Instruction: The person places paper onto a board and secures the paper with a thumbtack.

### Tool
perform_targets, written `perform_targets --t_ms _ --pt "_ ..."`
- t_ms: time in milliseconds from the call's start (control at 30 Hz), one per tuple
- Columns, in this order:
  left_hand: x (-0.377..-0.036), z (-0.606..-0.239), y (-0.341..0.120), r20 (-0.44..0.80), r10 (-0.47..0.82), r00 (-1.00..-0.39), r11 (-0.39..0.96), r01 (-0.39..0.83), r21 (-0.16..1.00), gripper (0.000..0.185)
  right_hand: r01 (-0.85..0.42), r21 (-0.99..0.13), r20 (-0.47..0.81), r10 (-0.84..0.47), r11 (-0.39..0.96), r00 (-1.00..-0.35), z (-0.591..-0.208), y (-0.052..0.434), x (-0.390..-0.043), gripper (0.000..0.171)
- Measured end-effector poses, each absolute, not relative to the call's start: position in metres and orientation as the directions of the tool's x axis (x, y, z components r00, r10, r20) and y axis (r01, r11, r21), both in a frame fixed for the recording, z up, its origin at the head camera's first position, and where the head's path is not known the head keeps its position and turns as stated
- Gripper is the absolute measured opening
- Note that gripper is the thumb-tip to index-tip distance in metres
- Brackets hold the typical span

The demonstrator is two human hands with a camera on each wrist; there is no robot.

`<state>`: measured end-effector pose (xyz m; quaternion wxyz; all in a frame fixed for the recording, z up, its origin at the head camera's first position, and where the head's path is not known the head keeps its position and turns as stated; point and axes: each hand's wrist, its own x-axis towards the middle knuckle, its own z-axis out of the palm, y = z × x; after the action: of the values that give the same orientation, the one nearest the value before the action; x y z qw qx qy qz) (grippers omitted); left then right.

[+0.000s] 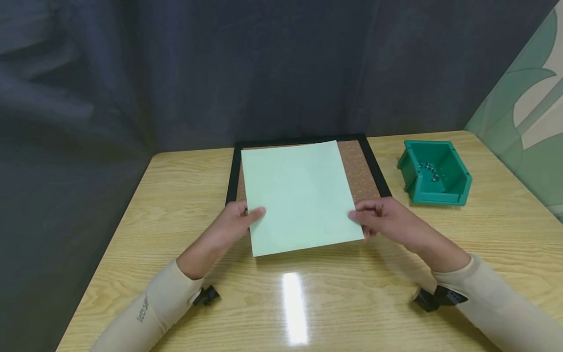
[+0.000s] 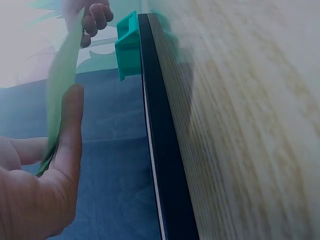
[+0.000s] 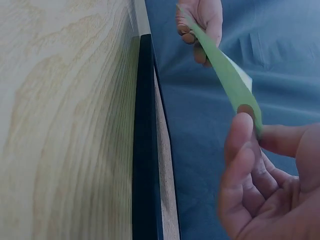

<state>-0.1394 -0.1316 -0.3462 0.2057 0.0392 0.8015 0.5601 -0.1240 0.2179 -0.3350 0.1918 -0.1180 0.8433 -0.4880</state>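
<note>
A pale green sheet of paper is held up by its two sides, slightly tilted, over a cork board with a black frame. My left hand pinches the sheet's left edge, thumb on top and fingers beneath. At the right edge, near the lower corner, my right hand pinches it the same way. Both wrist views show a gap between the paper and the board's frame. Most of the cork lies hidden behind the sheet in the head view.
A green plastic bin with several small shiny pieces inside stands right of the board on the wooden table. A dark curtain hangs behind the table. A leaf-patterned surface lies at the far right.
</note>
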Motion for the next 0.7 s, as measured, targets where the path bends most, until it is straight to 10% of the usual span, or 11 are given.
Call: perform_targets --t_ms 700 --pt "-0.153 -0.345 -0.130 -0.300 0.294 -0.907 0.304 -0.209 0.930 0.036 0.005 -0.854 -0.173 -0.274 0.520 -0.946 -0.336 0.212 -0.146 0.034"
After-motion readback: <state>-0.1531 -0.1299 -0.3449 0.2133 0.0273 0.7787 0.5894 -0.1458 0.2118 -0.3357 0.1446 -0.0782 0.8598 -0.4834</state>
